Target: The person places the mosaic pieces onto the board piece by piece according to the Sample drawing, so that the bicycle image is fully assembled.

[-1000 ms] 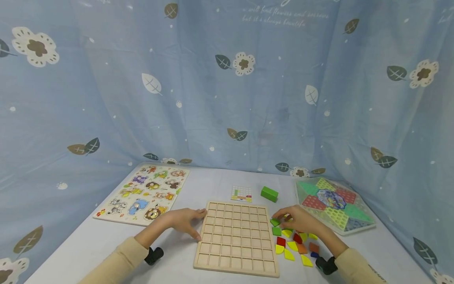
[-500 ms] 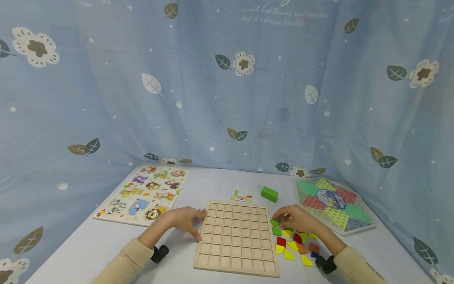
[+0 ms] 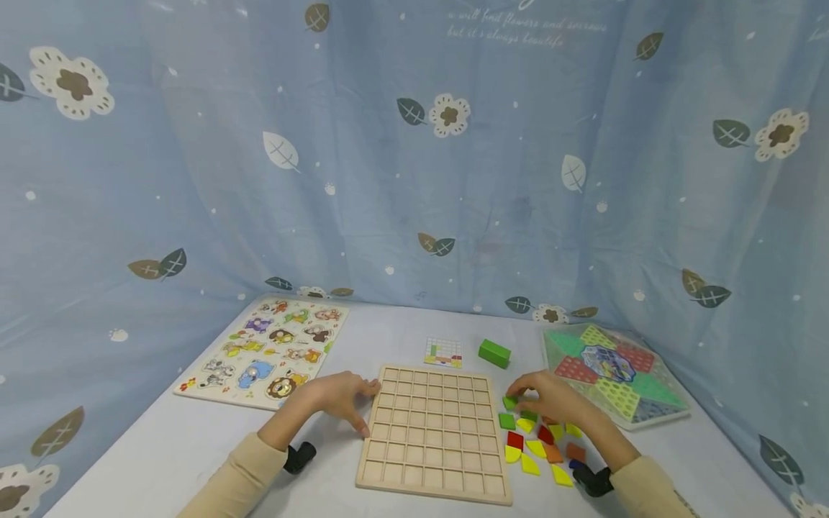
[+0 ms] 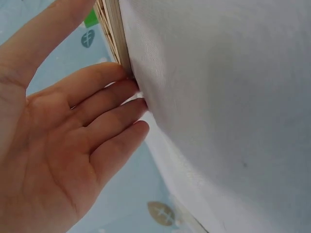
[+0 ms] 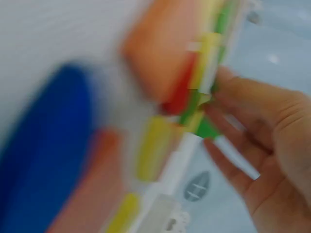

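A light wooden grid board [image 3: 432, 432] lies in the middle of the table. My left hand [image 3: 346, 401] rests against its left edge, thumb and fingers spread apart; in the left wrist view, the fingertips [image 4: 131, 82] of the left hand touch the board's side [image 4: 118, 39]. To the right of the board, my right hand [image 3: 547, 397] holds a small green tile [image 3: 509, 403] between thumb and fingertips, low over the loose pieces. A green square tile [image 3: 507, 421] lies just below it. The right wrist view is blurred, and the right hand [image 5: 262, 141] partly hides the tiles there.
Loose yellow quarter-round pieces [image 3: 529, 464], red tiles [image 3: 514, 440] and orange tiles [image 3: 575, 452] lie right of the board. Behind it are a pattern card [image 3: 443, 352] and a green block [image 3: 494, 353]. An animal puzzle [image 3: 265, 352] lies left, a colourful game board [image 3: 615, 375] right.
My right hand has shifted slightly right, and the green tile at its fingertips has moved right with it. The left hand stays at the board's edge. The head view has shifted a little.
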### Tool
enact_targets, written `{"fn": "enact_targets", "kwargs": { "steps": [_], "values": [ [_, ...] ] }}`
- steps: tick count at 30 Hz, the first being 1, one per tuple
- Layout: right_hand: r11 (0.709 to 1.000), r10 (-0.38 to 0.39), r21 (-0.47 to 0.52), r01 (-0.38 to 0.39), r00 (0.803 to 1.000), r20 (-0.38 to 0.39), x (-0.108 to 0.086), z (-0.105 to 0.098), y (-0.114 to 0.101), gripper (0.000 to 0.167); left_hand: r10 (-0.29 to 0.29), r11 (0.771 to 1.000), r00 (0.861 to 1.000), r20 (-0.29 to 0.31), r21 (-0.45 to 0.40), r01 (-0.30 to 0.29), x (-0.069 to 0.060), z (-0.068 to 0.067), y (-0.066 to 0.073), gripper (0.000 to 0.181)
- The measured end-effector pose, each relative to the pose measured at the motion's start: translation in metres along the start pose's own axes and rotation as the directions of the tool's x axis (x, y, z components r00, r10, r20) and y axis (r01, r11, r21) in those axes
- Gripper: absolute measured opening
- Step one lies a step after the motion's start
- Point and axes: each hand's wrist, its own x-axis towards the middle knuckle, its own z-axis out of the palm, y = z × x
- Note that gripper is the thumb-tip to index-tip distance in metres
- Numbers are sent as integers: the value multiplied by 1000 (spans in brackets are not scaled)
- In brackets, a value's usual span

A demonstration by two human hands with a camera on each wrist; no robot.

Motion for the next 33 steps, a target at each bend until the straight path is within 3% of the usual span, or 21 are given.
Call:
{"fn": "enact_targets", "kwargs": {
  "steps": [4, 14, 19, 27, 33],
  "values": [
    [999, 35, -32, -36, 999, -29, -1, -6, -6, 19, -2, 1000, 1000, -4, -15, 2, 0, -1, 1, 85],
    [1000, -18, -20, 15, 991, -135, 8, -11, -37, 19, 2, 1000, 1000, -10, -18, -3, -1, -3, 2, 84],
    [999, -25, -26, 22, 988, -151, 19, -10, -53, 20, -5, 1000, 1000, -12, -11, 5, -1, -3, 1, 84],
    [995, -100, -29, 97, 980, -172, 41, -11, -77, 19, -9, 1000, 1000, -16, 2, 9, -4, -3, 3, 84],
    [991, -131, 18, 136, 974, -184, 56, -8, -102, 22, -4, 1000, 1000, -23, 12, 5, -3, -2, 4, 84]
  ]
}}
